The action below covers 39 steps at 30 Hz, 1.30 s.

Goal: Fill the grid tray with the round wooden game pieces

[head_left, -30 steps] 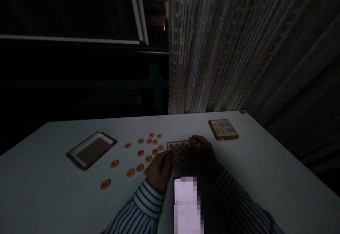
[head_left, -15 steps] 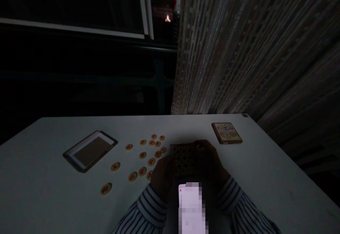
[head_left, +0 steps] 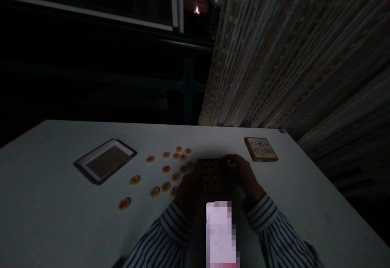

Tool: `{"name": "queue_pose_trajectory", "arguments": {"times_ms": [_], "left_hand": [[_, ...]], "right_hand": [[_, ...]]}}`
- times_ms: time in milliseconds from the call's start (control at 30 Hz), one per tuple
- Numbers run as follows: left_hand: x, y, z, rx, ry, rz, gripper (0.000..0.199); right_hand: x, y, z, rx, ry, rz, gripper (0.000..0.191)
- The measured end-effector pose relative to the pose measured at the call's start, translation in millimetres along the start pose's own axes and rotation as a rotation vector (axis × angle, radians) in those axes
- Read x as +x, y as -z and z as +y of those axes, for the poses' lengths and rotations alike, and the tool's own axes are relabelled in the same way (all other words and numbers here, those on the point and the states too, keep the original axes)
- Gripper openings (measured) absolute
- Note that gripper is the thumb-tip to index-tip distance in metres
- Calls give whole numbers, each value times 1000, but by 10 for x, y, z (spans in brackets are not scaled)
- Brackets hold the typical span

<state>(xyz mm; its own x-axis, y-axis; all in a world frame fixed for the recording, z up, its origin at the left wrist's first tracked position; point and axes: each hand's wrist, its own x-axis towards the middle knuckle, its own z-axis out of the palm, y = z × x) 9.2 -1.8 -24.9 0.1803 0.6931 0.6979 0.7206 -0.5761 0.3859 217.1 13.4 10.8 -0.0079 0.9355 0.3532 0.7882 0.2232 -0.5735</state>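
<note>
A dark, shallow box (head_left: 213,176) filled with round pieces lies between my hands on the white table. My left hand (head_left: 189,193) is at the box's left side, its fingers lost in shadow. At the right edge and far right corner, my right hand (head_left: 239,172) has its fingers curled; whether they grip the box or a piece is too dark to tell. Several round pieces with red characters (head_left: 166,169) lie scattered left of the box. A bright phone screen (head_left: 219,231) shows just below the box, between my striped sleeves.
An open, shallow box part (head_left: 106,160) lies at the table's left. A closed box with a printed cover (head_left: 261,149) sits at the right. Behind the white table (head_left: 76,132) hang string curtains (head_left: 258,57), beside a dark window area.
The view has tilted and shifted a little, so the table and its things appear slightly higher. My hands remain at the sides of the dark box, with the right fingers slightly moved.
</note>
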Motion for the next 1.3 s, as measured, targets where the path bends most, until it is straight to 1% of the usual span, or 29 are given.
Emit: {"name": "queue_pose_trajectory", "arguments": {"times_ms": [167, 300, 433, 667, 800, 967, 1200, 1300], "left_hand": [[-42, 4, -15, -6, -68, 2, 26], [-35, -11, 0, 36, -45, 29, 24], [-21, 8, 37, 7, -28, 27, 26], [-21, 32, 22, -30, -10, -27, 22], [-32, 9, 0, -57, -39, -44, 24], [-36, -12, 14, -46, -16, 10, 24], [-41, -4, 12, -23, -18, -17, 24], [-46, 2, 3, -55, -7, -43, 24]], "right_hand": [[31, 36, -50, -160, 1, -83, 23], [57, 72, -93, -279, 8, -141, 25], [78, 92, -127, -353, 35, -182, 24], [93, 112, -190, -452, 14, -235, 23], [101, 122, -216, -486, 15, -248, 24], [110, 123, -222, -510, 20, -256, 23], [100, 126, -198, -495, 11, -264, 28], [93, 132, -193, -470, 7, -255, 29]]}}
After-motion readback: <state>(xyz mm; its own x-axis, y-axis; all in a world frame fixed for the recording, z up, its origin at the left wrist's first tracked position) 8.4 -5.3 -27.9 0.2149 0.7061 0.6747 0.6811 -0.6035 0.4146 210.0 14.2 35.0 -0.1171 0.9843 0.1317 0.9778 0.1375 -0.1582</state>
